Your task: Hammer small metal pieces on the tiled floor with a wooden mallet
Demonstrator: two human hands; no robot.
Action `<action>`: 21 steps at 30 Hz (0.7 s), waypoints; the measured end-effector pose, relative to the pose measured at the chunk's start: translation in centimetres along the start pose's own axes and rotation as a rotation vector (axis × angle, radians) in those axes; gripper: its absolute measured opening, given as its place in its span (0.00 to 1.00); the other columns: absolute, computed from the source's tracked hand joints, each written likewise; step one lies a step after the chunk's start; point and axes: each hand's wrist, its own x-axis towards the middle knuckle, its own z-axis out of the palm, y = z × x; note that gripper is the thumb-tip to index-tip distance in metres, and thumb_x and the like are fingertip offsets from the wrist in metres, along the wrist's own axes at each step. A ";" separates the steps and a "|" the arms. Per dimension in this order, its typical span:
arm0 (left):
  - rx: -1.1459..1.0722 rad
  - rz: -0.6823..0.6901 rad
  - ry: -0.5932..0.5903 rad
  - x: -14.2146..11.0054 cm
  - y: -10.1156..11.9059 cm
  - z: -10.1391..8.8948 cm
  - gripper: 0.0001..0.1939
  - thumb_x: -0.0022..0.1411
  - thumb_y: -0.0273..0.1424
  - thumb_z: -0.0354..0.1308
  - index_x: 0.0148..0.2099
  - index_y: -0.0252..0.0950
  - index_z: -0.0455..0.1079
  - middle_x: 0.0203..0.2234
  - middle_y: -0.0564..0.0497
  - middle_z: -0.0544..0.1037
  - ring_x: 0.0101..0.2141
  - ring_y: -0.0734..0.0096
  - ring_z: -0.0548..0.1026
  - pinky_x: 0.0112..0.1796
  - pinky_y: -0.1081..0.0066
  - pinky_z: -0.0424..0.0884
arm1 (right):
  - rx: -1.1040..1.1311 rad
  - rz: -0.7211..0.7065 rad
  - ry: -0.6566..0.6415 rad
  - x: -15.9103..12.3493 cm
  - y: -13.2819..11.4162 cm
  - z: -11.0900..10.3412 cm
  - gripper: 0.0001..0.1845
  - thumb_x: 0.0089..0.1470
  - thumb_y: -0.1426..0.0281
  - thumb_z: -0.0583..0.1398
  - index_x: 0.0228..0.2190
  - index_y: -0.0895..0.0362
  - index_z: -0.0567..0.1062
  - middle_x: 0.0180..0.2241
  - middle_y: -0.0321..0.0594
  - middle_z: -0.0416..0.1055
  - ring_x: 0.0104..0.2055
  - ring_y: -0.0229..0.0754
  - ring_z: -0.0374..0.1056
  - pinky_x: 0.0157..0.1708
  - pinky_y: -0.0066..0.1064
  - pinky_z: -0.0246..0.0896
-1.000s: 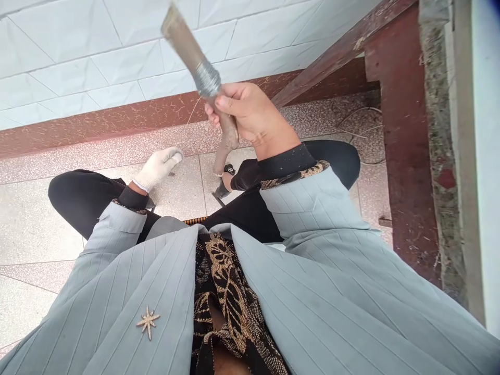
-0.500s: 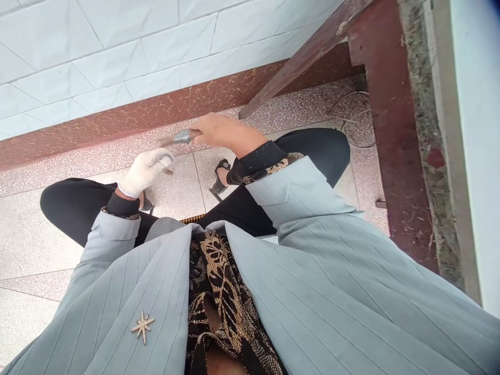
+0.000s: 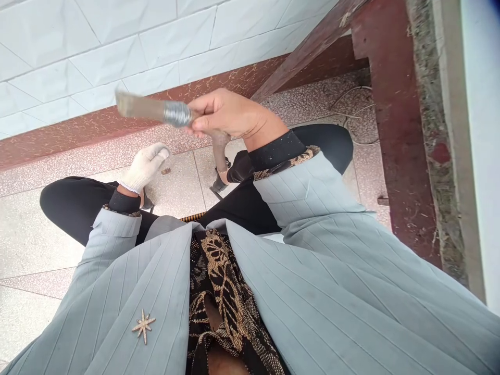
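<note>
My right hand [image 3: 226, 117], bare, is closed around a brown, wooden-looking tool [image 3: 146, 108] with silvery wire [image 3: 177, 113] wound about its middle. The tool's wide end points left, raised above the floor and blurred by motion; its exact kind is unclear. My left hand [image 3: 144, 165] wears a white knitted glove and sits lower, near my left knee. Its fingers are curled together, and what they hold, if anything, is hidden. Just right of the glove, a small brown piece [image 3: 166, 171] lies on the floor.
A white tiled wall [image 3: 113, 47] with a reddish-brown base strip [image 3: 58, 140] runs in front of me. To the right stand a slanted wooden brace [image 3: 308, 52] and a dark red wooden post [image 3: 402, 130]. A thin pale cable [image 3: 363, 143] lies on the speckled floor.
My right hand has lifted the wire-wrapped tool up and toward me, away from the gloved hand. The left hand has barely moved. More of the small brown piece on the floor shows.
</note>
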 end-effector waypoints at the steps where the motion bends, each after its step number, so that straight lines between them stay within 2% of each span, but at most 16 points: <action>1: -0.019 0.004 -0.025 -0.1 0.2 0.2 0.13 0.71 0.39 0.50 0.39 0.39 0.72 0.24 0.54 0.69 0.26 0.70 0.68 0.31 0.69 0.67 | 0.035 -0.014 0.119 0.1 0.2 0.0 0.22 0.64 0.51 0.67 0.39 0.57 0.70 0.38 0.41 0.71 0.35 0.37 0.60 0.40 0.30 0.63; 3: -0.042 0.027 -0.093 -0.2 0.6 0.4 0.14 0.71 0.40 0.50 0.39 0.38 0.72 0.26 0.53 0.71 0.26 0.71 0.69 0.32 0.69 0.67 | -0.058 0.095 0.287 0.6 0.5 0.2 0.22 0.69 0.49 0.63 0.39 0.55 0.68 0.42 0.45 0.73 0.36 0.38 0.62 0.41 0.31 0.67; 5: -0.024 0.065 -0.169 -0.4 1.0 0.6 0.14 0.70 0.40 0.51 0.39 0.38 0.72 0.27 0.53 0.74 0.28 0.70 0.71 0.34 0.69 0.68 | -0.262 0.274 0.382 1.1 0.7 0.5 0.17 0.74 0.54 0.57 0.44 0.56 0.71 0.44 0.47 0.75 0.38 0.39 0.64 0.43 0.31 0.70; 7: 0.001 0.099 -0.234 -0.6 1.3 0.6 0.15 0.71 0.41 0.51 0.38 0.38 0.72 0.28 0.52 0.75 0.31 0.69 0.73 0.37 0.68 0.70 | -0.439 0.387 0.409 1.4 0.8 0.6 0.19 0.75 0.56 0.56 0.49 0.59 0.76 0.45 0.49 0.77 0.41 0.41 0.67 0.46 0.32 0.71; 9: 0.013 0.104 -0.263 -0.7 1.3 0.6 0.16 0.72 0.42 0.51 0.38 0.38 0.72 0.28 0.53 0.75 0.31 0.68 0.74 0.37 0.68 0.70 | -0.589 0.439 0.360 1.6 0.9 0.8 0.18 0.73 0.59 0.61 0.51 0.60 0.80 0.48 0.51 0.79 0.47 0.45 0.70 0.51 0.35 0.69; 11: 0.023 0.094 -0.249 -0.7 1.3 0.7 0.16 0.72 0.42 0.51 0.38 0.38 0.73 0.27 0.53 0.74 0.30 0.68 0.74 0.36 0.68 0.70 | -0.727 0.479 0.304 1.7 1.0 1.1 0.14 0.69 0.67 0.64 0.50 0.62 0.82 0.52 0.53 0.79 0.52 0.49 0.71 0.55 0.37 0.66; 14: 0.043 0.104 -0.202 -0.8 1.2 0.6 0.14 0.70 0.39 0.51 0.37 0.38 0.73 0.27 0.53 0.76 0.30 0.68 0.74 0.36 0.68 0.71 | -0.906 0.544 0.098 1.8 1.1 1.9 0.12 0.66 0.75 0.64 0.49 0.64 0.83 0.53 0.55 0.80 0.54 0.52 0.74 0.53 0.37 0.63; 17: 0.081 0.111 -0.161 -0.8 1.3 0.3 0.13 0.69 0.37 0.52 0.36 0.38 0.73 0.28 0.52 0.77 0.31 0.68 0.75 0.38 0.68 0.72 | -1.052 0.564 -0.242 1.9 1.0 2.9 0.10 0.67 0.76 0.65 0.47 0.64 0.85 0.47 0.51 0.81 0.50 0.49 0.74 0.49 0.35 0.60; 19: 0.094 0.092 -0.132 -0.7 1.3 0.2 0.12 0.68 0.36 0.52 0.35 0.39 0.72 0.27 0.53 0.76 0.31 0.68 0.74 0.38 0.68 0.72 | -1.014 0.565 -0.448 1.9 0.9 3.2 0.08 0.66 0.77 0.65 0.44 0.64 0.85 0.39 0.43 0.80 0.44 0.43 0.73 0.46 0.33 0.58; 21: 0.076 0.048 -0.086 -0.6 1.3 0.0 0.12 0.68 0.37 0.52 0.35 0.39 0.71 0.26 0.53 0.75 0.30 0.68 0.73 0.37 0.69 0.72 | -0.864 0.550 -0.612 1.8 0.7 3.0 0.07 0.65 0.77 0.65 0.43 0.64 0.85 0.31 0.36 0.75 0.38 0.39 0.70 0.44 0.30 0.58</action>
